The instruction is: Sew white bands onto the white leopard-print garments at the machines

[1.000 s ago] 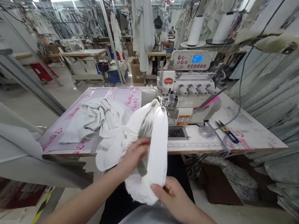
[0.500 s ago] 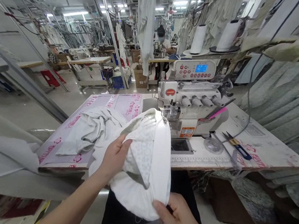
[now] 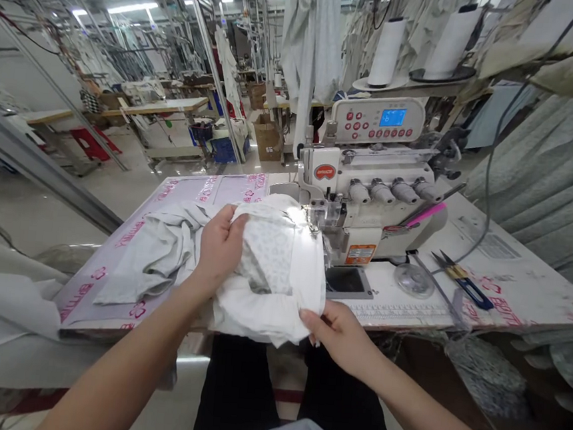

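A pale garment lies across the front of the sewing table, its far edge under the lit needle area of the white overlock sewing machine. My left hand pinches the cloth on its left side, thumb on top. At the near right corner, my right hand grips the garment's edge between thumb and fingers. A smooth white band runs along the right side, beside a faintly patterned panel. More of the crumpled cloth spreads left over the tabletop. The fingertips under the fabric are hidden.
Thread snips and a clear round dish lie right of the machine. White thread cones stand behind it. Hanging cloth crowds the right side. A metal pole slants along the left. A cardboard box stands farther back.
My right hand has moved up and toward the machine, bringing the garment's near edge from over the lap to the table's front edge. My left hand has shifted slightly up, still gripping the cloth.
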Demonstrator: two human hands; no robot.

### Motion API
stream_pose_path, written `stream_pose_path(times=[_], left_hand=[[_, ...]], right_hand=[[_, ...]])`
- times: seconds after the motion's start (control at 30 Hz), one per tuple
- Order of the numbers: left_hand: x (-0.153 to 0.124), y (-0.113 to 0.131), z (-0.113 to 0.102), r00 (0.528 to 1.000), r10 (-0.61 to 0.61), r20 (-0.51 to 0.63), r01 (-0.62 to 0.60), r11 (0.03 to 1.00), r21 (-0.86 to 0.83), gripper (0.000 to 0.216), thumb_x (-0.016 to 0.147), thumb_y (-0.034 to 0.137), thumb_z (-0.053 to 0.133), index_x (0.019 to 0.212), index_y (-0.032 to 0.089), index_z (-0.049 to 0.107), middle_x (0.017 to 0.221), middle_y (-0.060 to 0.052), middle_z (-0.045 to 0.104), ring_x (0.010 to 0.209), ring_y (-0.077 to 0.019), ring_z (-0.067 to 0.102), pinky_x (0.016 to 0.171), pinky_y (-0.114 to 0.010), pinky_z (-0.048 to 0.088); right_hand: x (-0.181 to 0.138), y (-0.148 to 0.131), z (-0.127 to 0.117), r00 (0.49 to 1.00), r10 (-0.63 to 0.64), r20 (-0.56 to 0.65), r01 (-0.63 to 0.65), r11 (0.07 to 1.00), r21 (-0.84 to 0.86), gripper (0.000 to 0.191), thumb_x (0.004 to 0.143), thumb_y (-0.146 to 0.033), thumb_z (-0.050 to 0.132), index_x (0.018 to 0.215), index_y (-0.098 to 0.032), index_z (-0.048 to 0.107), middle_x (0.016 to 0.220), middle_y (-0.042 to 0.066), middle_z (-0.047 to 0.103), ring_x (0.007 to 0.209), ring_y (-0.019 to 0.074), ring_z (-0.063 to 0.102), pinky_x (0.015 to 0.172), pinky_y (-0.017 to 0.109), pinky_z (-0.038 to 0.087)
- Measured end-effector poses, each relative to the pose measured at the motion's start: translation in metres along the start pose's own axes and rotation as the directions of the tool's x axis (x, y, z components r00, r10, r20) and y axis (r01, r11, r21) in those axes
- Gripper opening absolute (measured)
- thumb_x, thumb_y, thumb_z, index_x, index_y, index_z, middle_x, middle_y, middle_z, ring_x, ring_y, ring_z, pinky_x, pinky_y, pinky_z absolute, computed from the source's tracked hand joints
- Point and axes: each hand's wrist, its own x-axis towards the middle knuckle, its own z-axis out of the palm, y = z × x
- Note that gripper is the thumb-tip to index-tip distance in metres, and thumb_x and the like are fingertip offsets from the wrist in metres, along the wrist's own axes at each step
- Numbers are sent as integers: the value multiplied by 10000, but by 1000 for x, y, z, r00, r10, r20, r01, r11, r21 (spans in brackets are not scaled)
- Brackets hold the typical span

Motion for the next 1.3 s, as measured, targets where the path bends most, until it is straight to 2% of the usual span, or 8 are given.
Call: stream_pose_path(times=[0.27, 0.47, 0.6, 0.77, 0.83, 1.13, 1.2, 1.3], left_hand=[[-38, 10, 15, 891, 410, 194, -440, 885, 153, 190, 821, 246, 432, 961, 138, 500, 919, -89, 531, 884, -186, 480, 792, -310, 392], [-68, 17, 17, 690, -93, 718, 175, 984, -41, 311, 854, 404, 344, 890, 157, 530, 784, -34, 568, 667, -140, 517, 599, -256, 409], [-76, 27, 0, 609, 0, 793, 215, 963, -165, 320, 831, 427, 393, 716, 145, 492, 599, 23, 464, 509, -77, 402, 483, -191, 323], [-136, 54, -41, 53, 199, 979, -5, 980, -199, 322, 854, 355, 363, 623, 147, 452, 557, 28, 418, 507, -70, 371, 486, -183, 308], [-153, 59, -48, 0, 193, 981, 12, 981, -193, 205, 840, 311, 391, 736, 169, 494, 683, 19, 494, 606, -87, 434, 558, -178, 358], [-152, 34, -30, -42, 265, 963, 368, 900, -232, 233, 814, 362, 424, 779, 156, 527, 768, -12, 537, 711, -118, 480, 730, -238, 419], [-145, 24, -13, 137, 130, 982, 522, 833, -183, 318, 796, 434, 427, 820, 139, 542, 803, -46, 570, 739, -147, 521, 721, -266, 437], [-131, 10, 17, 688, -232, 688, 484, 852, -197, 412, 763, 490, 450, 917, 120, 546, 889, -95, 587, 864, -207, 537, 790, -320, 423]], right_hand=[[42, -10, -24, 999, -47, -15, 48, 996, 73, 297, 775, -412, 525, 709, -123, 525, 596, -1, 516, 517, 90, 454, 506, 210, 370], [47, -13, -34, 1000, -20, -5, 20, 996, 92, 297, 761, -416, 547, 692, -129, 506, 511, -34, 480, 442, 58, 402, 426, 174, 308], [41, -10, -32, 999, 7, -47, -1, 991, 132, 320, 725, -432, 588, 663, -131, 500, 501, -35, 483, 413, 52, 395, 396, 168, 307], [-27, -6, 12, 979, 164, 121, -189, 952, 240, 361, 734, -469, 568, 684, -113, 545, 514, -18, 496, 381, 47, 384, 360, 164, 288], [-57, -6, 32, 951, 168, 258, -235, 937, 257, 385, 773, -466, 522, 663, -98, 556, 507, -7, 494, 393, 43, 377, 363, 158, 259], [-70, 9, 43, 957, 48, 285, -149, 927, 344, 387, 801, -411, 509, 580, -93, 518, 484, -14, 442, 428, 47, 368, 408, 167, 248], [-73, 11, 45, 975, 43, 219, -110, 946, 304, 393, 813, -410, 489, 569, -102, 487, 469, -24, 408, 424, 45, 344, 408, 169, 235], [-81, 10, 50, 981, 64, 183, -107, 966, 235, 405, 827, -421, 455, 558, -118, 438, 463, -29, 380, 423, 45, 316, 408, 174, 225]])
